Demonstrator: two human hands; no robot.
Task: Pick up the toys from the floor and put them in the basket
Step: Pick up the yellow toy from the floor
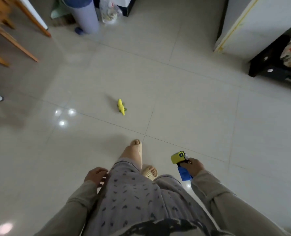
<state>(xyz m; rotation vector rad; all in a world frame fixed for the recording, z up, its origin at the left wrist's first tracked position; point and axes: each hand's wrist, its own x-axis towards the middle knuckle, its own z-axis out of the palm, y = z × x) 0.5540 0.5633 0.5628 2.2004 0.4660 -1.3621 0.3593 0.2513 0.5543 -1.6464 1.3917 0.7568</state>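
At the far left stand the wooden legs of a chair [13, 40], next to a white table leg [34, 14]. Near the top a second person's leg in lilac trousers [87, 17] stands on the floor, with a clear plastic bag [109, 12] just beside it.

Lower down, the left hand [95, 175] hangs beside the patterned trousers [132, 198]. Its fingers are loosely curled and it holds nothing.

In the middle of the pale tiled floor [184, 99] lies 1 small yellow toy crocodile [121, 107]. It is alone on the tiles, ahead of the person's feet. The front foot wears a beige slipper [138, 147], and the other slipper peeks out behind it.

To the right, the right hand [195, 166] is closed around a yellow and blue toy truck [181, 164]. The yellow cab points forward and the blue part points back toward the sleeve.

At the far right stands a white cabinet [260, 23], with a dark table [274, 62] beside it.

No basket can be seen.
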